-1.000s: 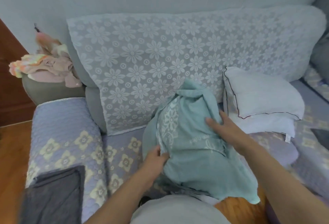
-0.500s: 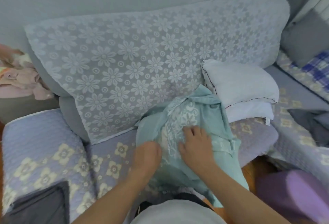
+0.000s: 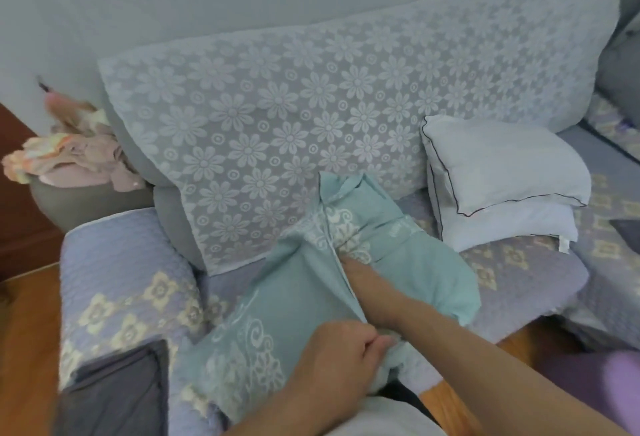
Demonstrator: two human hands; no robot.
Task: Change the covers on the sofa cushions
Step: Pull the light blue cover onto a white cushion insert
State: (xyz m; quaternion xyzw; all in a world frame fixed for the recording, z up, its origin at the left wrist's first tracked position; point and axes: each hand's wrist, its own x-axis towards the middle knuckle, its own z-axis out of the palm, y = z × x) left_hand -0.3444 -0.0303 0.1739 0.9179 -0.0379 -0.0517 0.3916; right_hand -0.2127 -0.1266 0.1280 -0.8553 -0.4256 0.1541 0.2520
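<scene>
A teal cushion cover point(image 3: 298, 283) with a white scroll pattern lies across the sofa seat in front of me. My left hand point(image 3: 341, 352) grips the edge of its opening near my lap. My right hand point(image 3: 360, 272) reaches into the opening, its fingers hidden in the fabric, so its grip cannot be made out. Two bare white cushion inserts point(image 3: 502, 172) with dark piping are stacked on the seat to the right.
The sofa point(image 3: 519, 262) has a purple quilted seat cover and a white floral lace throw point(image 3: 311, 106) over its back. A dark grey cloth point(image 3: 114, 390) lies on the left armrest. Pink laundry point(image 3: 76, 155) sits in a basket at left. Wooden floor lies below.
My right hand went from resting on top of the teal cover to reaching inside its opening. My left hand shifted down toward me and now holds the opening's edge. The view swung left.
</scene>
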